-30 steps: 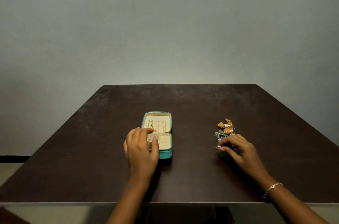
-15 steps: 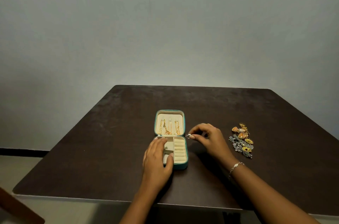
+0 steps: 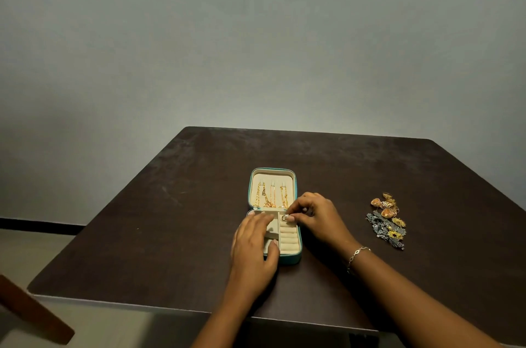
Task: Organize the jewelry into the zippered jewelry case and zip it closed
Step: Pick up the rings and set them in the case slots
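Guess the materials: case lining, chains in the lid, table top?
Case lining: cream, matte, no shine; looks like velvet or similar soft fabric.
Chains: gold-coloured metal, glinting; solid or plated, cannot tell.
Table: dark brown, matte, faintly mottled; wood or laminate, unclear.

plain indoor room here, could be a home: dark brown table (image 3: 170, 233) up front, bare grey wall (image 3: 256, 34) at twelve o'clock, black skirting (image 3: 37, 224) at nine o'clock.
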A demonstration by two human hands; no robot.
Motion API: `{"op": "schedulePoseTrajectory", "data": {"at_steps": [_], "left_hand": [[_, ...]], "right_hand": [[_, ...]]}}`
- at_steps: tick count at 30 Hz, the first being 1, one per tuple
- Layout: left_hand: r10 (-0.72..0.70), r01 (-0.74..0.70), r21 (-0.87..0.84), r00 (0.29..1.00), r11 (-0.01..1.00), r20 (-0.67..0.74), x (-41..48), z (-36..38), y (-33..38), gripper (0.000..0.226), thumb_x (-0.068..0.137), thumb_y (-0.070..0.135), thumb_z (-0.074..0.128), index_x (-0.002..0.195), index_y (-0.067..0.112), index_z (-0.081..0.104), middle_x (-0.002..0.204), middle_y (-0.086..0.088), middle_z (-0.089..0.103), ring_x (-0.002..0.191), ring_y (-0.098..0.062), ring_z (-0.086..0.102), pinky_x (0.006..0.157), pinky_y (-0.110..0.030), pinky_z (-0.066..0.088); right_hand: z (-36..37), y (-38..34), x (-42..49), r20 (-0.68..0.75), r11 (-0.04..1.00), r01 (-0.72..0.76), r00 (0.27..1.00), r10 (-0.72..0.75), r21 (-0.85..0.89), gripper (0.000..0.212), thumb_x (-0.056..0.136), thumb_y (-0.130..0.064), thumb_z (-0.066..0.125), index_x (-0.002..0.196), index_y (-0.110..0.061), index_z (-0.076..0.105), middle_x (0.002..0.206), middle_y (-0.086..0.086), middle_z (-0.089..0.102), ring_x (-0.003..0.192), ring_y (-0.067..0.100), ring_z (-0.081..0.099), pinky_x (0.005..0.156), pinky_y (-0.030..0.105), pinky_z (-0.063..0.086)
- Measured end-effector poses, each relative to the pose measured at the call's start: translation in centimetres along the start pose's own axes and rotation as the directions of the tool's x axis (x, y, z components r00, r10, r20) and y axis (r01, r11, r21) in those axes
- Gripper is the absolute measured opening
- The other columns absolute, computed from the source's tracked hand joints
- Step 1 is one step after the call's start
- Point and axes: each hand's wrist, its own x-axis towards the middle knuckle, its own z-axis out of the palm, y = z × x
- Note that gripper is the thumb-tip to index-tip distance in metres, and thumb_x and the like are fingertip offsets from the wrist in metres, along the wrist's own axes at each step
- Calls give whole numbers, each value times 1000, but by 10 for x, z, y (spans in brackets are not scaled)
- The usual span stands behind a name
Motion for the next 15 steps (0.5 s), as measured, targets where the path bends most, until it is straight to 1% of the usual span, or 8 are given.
{"op": "schedulePoseTrajectory", "data": {"at_steps": [5,8,10,12,13,15], "left_hand": [[3,-5,47,999,999,43,2,-1,0,55,78,32,36,131,23,49,142,5,41,138,-10,24,114,-31,21],[-1,-2,52,999,999,49,2,-1,0,54,78,32,36,130,24,49,143,5,41,138,-9,23,114,-31,21],[-2,-2,61,998,998,58,2,-1,0,52,81,32,38,131,24,48,144,6,39,139,-9,21,114,-29,19],[-2,-2,68,998,998,61,2,-1,0,46,86,29,43,132,25,47,145,6,37,139,-8,19,113,-29,18],[-3,-2,69,998,998,62,3,-2,0,45,87,29,43,131,25,48,145,6,37,139,-8,20,113,-29,18],[-6,2,62,998,998,64,2,-2,0,51,81,33,37,130,24,49,144,6,38,138,-8,21,113,-29,20]], "right_hand": [[1,0,2,14,1000,-7,1000,7,-26,8,74,-12,72,82,-16,73,77,-12,55,88,12,50,75,25,42],[-1,-1,2,36,996,11,999,-7,-91,10,77,-15,71,86,-17,73,79,-13,54,87,10,49,75,25,42],[-2,1,0,27,992,31,999,-28,-119,13,79,-15,69,91,-18,72,83,-10,57,87,9,49,75,26,42],[-2,4,-3,-24,992,60,998,-63,-107,17,80,-10,67,94,-19,71,88,-6,63,88,10,51,75,26,44],[-2,7,-5,-44,990,82,995,-88,-116,20,80,-6,65,94,-19,71,90,-5,64,88,10,51,75,27,44],[0,12,-7,-45,975,140,988,-150,-175,27,79,1,62,93,-20,72,91,-4,65,86,10,50,72,26,39]]}}
